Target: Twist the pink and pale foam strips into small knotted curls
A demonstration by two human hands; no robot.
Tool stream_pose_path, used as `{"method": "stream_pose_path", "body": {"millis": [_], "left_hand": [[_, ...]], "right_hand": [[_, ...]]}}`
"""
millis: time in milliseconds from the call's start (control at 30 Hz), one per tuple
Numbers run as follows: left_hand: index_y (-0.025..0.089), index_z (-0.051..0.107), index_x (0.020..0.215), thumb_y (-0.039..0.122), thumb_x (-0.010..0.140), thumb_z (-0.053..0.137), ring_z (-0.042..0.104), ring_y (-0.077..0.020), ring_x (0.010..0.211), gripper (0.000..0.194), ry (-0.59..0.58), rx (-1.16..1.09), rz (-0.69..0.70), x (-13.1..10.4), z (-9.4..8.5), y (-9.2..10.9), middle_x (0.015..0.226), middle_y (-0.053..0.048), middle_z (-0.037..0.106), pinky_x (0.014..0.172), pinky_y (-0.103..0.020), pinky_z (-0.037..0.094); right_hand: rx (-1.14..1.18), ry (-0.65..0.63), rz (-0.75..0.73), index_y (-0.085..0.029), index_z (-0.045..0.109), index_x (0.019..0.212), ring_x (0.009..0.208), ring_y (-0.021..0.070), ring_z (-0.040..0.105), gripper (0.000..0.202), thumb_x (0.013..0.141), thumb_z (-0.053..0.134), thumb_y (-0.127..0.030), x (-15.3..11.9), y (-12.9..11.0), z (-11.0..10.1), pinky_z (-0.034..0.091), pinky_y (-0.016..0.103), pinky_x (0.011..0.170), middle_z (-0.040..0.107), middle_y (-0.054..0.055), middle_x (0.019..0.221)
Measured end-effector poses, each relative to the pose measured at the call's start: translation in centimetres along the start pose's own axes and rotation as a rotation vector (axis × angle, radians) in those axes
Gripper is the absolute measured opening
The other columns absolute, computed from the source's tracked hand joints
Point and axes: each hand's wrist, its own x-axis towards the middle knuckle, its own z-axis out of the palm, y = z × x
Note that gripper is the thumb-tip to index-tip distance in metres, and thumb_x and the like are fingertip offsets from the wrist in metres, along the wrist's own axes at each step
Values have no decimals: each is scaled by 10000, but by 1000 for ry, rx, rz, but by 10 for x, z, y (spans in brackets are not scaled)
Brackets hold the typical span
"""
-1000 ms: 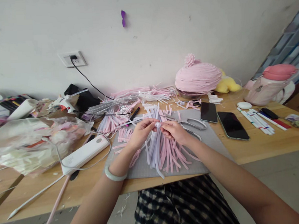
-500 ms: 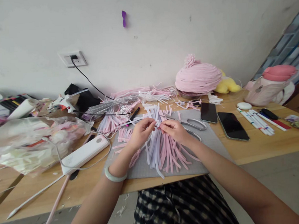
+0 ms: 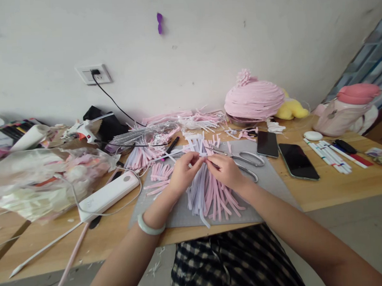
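My left hand and my right hand meet over the grey mat, fingertips nearly touching. Each pinches a small pale fuzzy strip between thumb and fingers; its exact shape is too small to make out. Beneath them a bundle of lilac strips fans toward the mat's front edge, with pink strips spread beside it on the right. Scissors lie just past my right hand. Short pink pieces sit on the grey mat left of my left hand.
A white power bank with a cable and a plastic bag lie to the left. Two phones, white markers and a pink-lidded bottle are at right. A pink fuzzy dome stands at the back.
My left hand has shifted slightly right and its fingers have come closer to my right fingertips. The right hand has turned a little, its fingers more curled.
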Motion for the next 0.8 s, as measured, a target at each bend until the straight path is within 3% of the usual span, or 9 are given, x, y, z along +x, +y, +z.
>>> {"method": "stream_pose_path", "body": {"millis": [200, 367, 633, 800], "left_hand": [[172, 529, 651, 295, 812, 411, 462, -126, 587, 235, -85, 55, 27, 1, -3, 3, 578, 14, 492, 598, -241, 348], [174, 514, 655, 306, 824, 379, 468, -124, 574, 253, -86, -100, -33, 0, -1, 4, 548, 20, 491, 632, -246, 369], [166, 521, 629, 339, 758, 497, 455, -104, 578, 216, -114, -313, -97, 3, -3, 7, 585, 22, 504, 609, -228, 380], [159, 529, 669, 360, 719, 563, 450, -100, 581, 209, -124, -291, -118, 3, -5, 2, 604, 28, 496, 589, -226, 371]], "right_hand": [[194, -9, 97, -149, 618, 715, 605, 145, 531, 253, 837, 425, -259, 1, -4, 0, 394, 256, 592, 586, 49, 651], [345, -45, 202, -157, 634, 742, 600, 145, 537, 278, 842, 423, -308, 2, -5, -3, 397, 249, 574, 592, 33, 636], [177, -62, 26, -172, 569, 663, 602, 135, 506, 237, 829, 411, -229, 2, -5, -6, 370, 251, 597, 553, 29, 622], [127, -104, 90, -180, 469, 583, 497, 100, 376, 236, 802, 451, -266, 1, -4, -3, 292, 232, 507, 410, -21, 528]]}}
